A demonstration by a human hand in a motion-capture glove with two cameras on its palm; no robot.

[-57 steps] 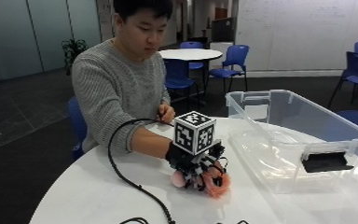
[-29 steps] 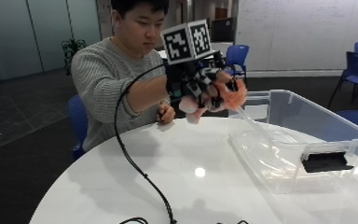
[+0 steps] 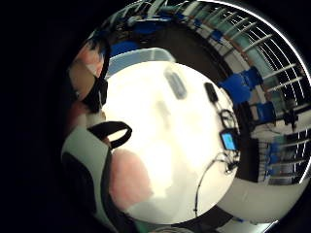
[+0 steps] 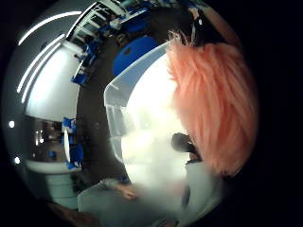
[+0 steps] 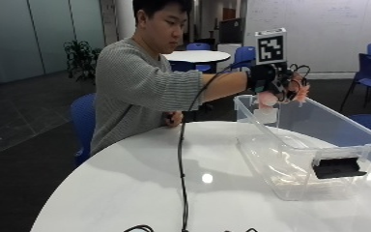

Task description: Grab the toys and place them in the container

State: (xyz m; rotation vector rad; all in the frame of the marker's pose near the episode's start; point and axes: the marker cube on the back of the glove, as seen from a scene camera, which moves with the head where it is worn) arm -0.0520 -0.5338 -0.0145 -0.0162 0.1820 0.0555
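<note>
Person [image 5: 144, 82] seated at the round white table [image 5: 147, 193], bare left hand [image 5: 173, 117] resting near the table edge, doing nothing. Going right: gloved right hand [image 5: 277, 83] is raised over the near-left corner of the clear plastic container [image 5: 365, 140], fingers curled round a pink furry toy [image 5: 299, 90]. The toy is in the air above the bin's rim, not inside yet. The thumb-side palm view shows the orange-pink fur [image 4: 215, 104] filling much of the frame, with the open bin [image 4: 137, 94] below it, so the hand looks lined up over the opening.

Handling, my read: plush, light, soft, compressible. Long fur means the surface slides over the body, so pinching fur tips alone could slip. Better to wrap fingers round the bulk, as it appears to be held now. Not fragile, so a drop from this height should be fine. Bin walls are thin and clear, and the bin looks light, so a knock on the rim could shift it.

Can't tell what else sits in the bin; there's something pale near the bottom.
</note>
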